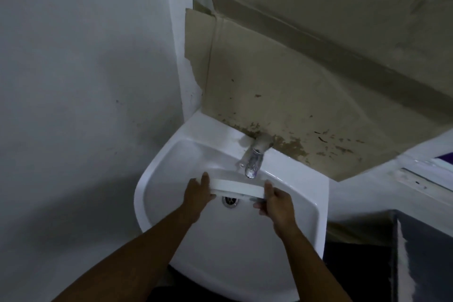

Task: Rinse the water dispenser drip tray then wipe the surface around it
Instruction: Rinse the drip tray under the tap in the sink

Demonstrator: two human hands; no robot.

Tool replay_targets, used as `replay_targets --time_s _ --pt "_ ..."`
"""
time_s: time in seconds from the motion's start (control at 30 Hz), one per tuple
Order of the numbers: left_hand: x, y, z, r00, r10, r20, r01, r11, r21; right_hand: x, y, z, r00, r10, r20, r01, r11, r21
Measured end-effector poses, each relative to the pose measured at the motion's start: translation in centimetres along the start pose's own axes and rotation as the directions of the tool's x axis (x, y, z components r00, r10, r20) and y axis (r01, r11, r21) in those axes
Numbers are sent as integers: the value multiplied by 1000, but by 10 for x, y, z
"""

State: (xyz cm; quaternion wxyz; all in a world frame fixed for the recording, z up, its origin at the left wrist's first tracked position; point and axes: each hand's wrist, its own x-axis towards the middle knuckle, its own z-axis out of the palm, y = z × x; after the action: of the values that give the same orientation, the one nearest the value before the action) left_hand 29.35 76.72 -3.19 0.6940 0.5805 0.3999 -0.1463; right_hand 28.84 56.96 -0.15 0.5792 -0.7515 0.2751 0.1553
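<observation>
Over the white sink (152, 193), left hand (197, 195) and right hand (277, 203) clamped on drip tray (236, 187) ends.

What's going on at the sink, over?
Both hands, left and right, hold the tray. Tray over the sink, under the tap. Nothing blocking.

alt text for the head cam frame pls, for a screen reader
Two bare hands, left hand and right hand, hold a white drip tray by its ends over a white sink, just below the metal tap and above the drain. Stained cardboard covers the wall behind.
</observation>
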Motion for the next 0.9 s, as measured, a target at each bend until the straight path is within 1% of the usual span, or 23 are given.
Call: replay_targets --time_s 0.1,0.13,0.2,0.23,0.27,0.3,0.37,0.4,0.5,0.53,0.57,0.6,0.67,0.73,0.83,0.9 --pt "4 5 25 994 -104 -27 105 994 25 -19 -6 -27 995 -75 -59 72 996 -47" --pt "6 6 31 993 -117 -19 117 993 4 -24 -7 -36 992 -100 -76 96 994 -49" --pt "10 10 46 988 -146 54 144 989 47 -32 -7 -52 981 -160 -109 159 987 -17" --pt "13 12 52 975 -203 93 200 979 45 -35 -6 -60 975 -183 -125 185 983 2" --pt "14 13 59 972 -196 130 180 976 122 -37 -5 -66 971 -200 -132 204 979 16" --pt "12 15 63 962 -231 144 215 969 119 -38 -2 -72 970 -213 -121 218 976 25" --pt "10 15 67 897 -331 293 327 943 63 -40 5 -82 973 -221 -63 224 974 39" --pt "8 16 69 863 -350 364 349 934 73 -41 8 -86 973 -230 -26 231 972 42" --pt "6 18 67 797 -383 466 358 922 145 -40 17 -95 952 -302 47 301 953 30" --pt "8 17 65 781 -385 491 351 922 163 -38 20 -98 940 -336 61 337 942 -4" --pt "7 17 64 769 -383 512 342 923 176 -37 22 -100 927 -365 80 370 927 -55" --pt "6 16 62 772 -367 519 322 930 179 -33 24 -102 921 -376 98 386 916 -113" --pt "7 14 57 811 -300 502 270 954 134 -27 26 -100 925 -364 107 379 900 -214" --pt "4 15 49 860 -186 475 179 982 59 -21 25 -93 934 -348 87 357 883 -305" --pt "2 15 30 902 -59 427 70 997 -9 -16 15 -72 941 -338 -12 311 879 -360" --pt "-1 15 20 921 29 389 -14 999 -41 -20 1 -55 919 -388 -68 344 875 -342"
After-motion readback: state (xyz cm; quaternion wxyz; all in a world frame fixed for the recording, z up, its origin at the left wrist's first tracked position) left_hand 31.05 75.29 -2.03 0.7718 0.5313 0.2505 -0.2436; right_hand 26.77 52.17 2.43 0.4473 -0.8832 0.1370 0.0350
